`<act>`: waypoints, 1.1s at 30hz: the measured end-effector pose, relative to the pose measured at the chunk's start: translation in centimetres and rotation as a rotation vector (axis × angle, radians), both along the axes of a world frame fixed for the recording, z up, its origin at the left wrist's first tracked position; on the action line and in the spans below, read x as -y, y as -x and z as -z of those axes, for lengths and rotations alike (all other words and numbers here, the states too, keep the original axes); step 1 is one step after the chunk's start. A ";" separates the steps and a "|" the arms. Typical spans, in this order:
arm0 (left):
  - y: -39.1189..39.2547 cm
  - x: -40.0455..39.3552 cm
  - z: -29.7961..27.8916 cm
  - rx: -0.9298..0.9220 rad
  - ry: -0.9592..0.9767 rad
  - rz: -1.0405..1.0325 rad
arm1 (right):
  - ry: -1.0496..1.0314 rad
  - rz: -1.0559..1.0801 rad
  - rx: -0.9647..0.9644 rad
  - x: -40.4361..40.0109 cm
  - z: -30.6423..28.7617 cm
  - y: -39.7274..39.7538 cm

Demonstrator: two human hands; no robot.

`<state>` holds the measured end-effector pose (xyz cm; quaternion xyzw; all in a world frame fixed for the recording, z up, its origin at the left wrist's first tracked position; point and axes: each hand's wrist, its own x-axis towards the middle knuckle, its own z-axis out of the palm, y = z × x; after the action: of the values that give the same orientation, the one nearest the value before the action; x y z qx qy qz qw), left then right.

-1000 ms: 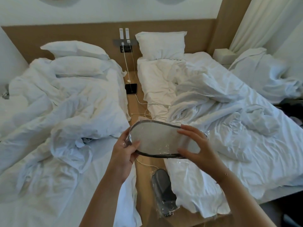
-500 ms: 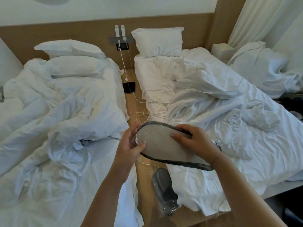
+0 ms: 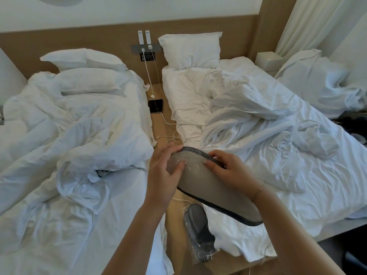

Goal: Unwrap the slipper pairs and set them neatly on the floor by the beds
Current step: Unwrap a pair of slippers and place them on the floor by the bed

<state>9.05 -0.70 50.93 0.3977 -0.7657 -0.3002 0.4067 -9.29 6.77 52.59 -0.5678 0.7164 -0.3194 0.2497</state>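
A grey slipper pair (image 3: 208,183) in clear plastic wrap, sole side up with a dark rim, is held over the gap between the two beds. My left hand (image 3: 162,171) grips its far end, thumb on the sole. My right hand (image 3: 228,169) grips the upper rim, fingertips pinching at the plastic. A second wrapped slipper pair (image 3: 198,233) lies on the wooden floor (image 3: 170,229) between the beds, below my hands.
Two unmade beds with rumpled white duvets, the left bed (image 3: 69,145) and the right bed (image 3: 268,145), flank a narrow floor strip. A dark phone (image 3: 155,106) and white charging cables (image 3: 172,133) lie farther up the strip. A duvet pile (image 3: 321,82) is at the far right.
The wrapped slipper pair has swung from lying across to pointing down toward the lower right. My right hand slid up to the far rim, close to my left hand.
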 end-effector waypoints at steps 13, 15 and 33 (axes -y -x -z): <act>1.1 -1.3 1.2 0.155 0.430 -0.082 | 0.063 -0.001 0.044 -0.9 0.1 -1.7; 1.3 -1.2 1.3 0.141 0.399 -0.054 | 0.071 0.004 0.039 -1.1 0.2 -1.9; 0.9 -0.7 2.3 0.189 0.065 0.300 | -0.017 0.073 0.118 -2.7 2.7 -1.7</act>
<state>8.20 -0.04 48.64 0.2919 -0.8605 -0.2939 0.2964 -7.57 9.47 49.94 -0.5195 0.7233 -0.3551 0.2843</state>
